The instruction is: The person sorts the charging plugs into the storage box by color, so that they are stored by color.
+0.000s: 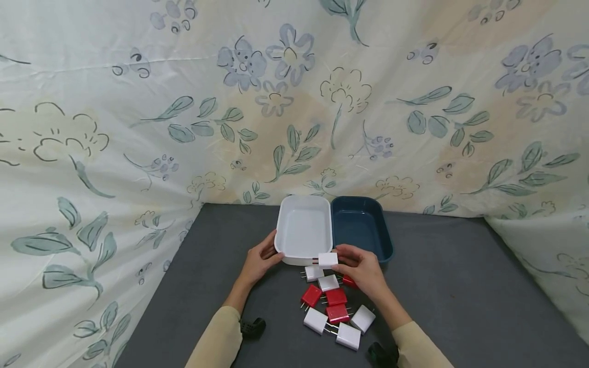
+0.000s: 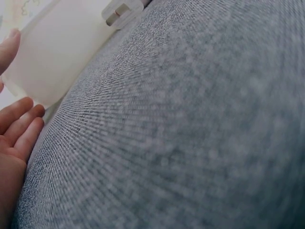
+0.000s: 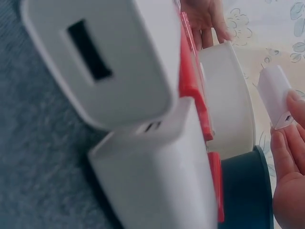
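Note:
My right hand [image 1: 364, 269] pinches a white USB charger plug [image 3: 275, 93] between thumb and fingers, in the air by the near right corner of the white tray [image 1: 303, 230]. The plug's prongs point left in the head view. At that tray's near left corner, my left hand [image 1: 257, 260] touches the wall with extended fingers and thumb. Several white chargers [image 1: 348, 336] and red chargers [image 1: 336, 296] lie loosely grouped in front of the trays. One red charger is partly hidden under my right hand. No charger shows inside the white tray.
A dark blue tray [image 1: 361, 227] stands right beside the white one. Both sit at the back of the dark grey table [image 1: 442, 286], before a floral cloth [image 1: 294, 112]. Large in the right wrist view, a white charger [image 3: 109, 57] lies close to that camera.

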